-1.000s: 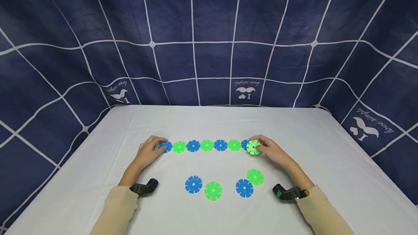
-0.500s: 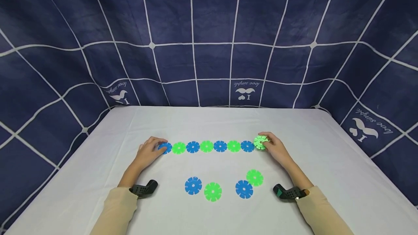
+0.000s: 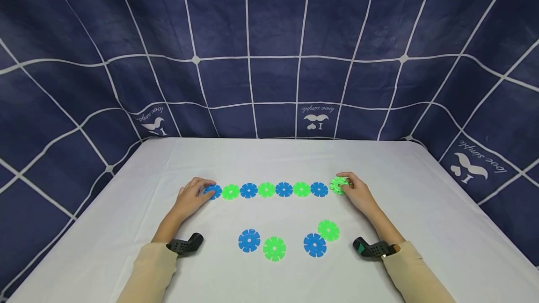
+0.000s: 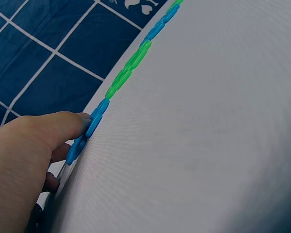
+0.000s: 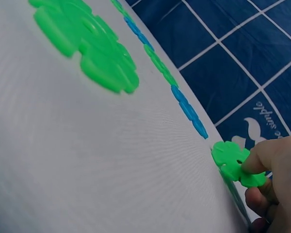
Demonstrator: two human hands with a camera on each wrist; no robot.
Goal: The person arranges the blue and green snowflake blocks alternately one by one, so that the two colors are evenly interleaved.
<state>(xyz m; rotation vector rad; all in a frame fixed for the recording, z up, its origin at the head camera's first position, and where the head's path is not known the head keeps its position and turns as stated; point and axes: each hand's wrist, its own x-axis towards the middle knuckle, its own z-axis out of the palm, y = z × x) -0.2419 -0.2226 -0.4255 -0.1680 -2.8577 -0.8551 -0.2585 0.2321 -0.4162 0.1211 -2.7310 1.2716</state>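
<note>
My left hand (image 3: 190, 198) holds the blue interlocking disc (image 3: 216, 191) at the left end of a row; in the left wrist view the thumb lies on that blue disc's edge with fingers behind it. From there the row runs right in alternating green and blue notched discs, ending at a blue disc (image 3: 319, 189). Just past this end, my right hand (image 3: 360, 197) pinches a green interlocking disc (image 5: 228, 158) between thumb and fingers. The green disc is tilted over the white cloth, with a small gap between it and the row.
Nearer the person, a blue disc (image 3: 249, 241) and a green disc (image 3: 274, 248) lie flat on the white tablecloth (image 3: 189, 275). To their right, another blue disc (image 3: 314, 245) touches or overlaps a green disc (image 3: 328, 230). A dark blue checked curtain (image 3: 273, 78) hangs behind the table.
My right hand has carried the green disc rightward, off the last blue disc of the row, uncovering it, then slightly lower. The left hand has stayed on its blue disc.
</note>
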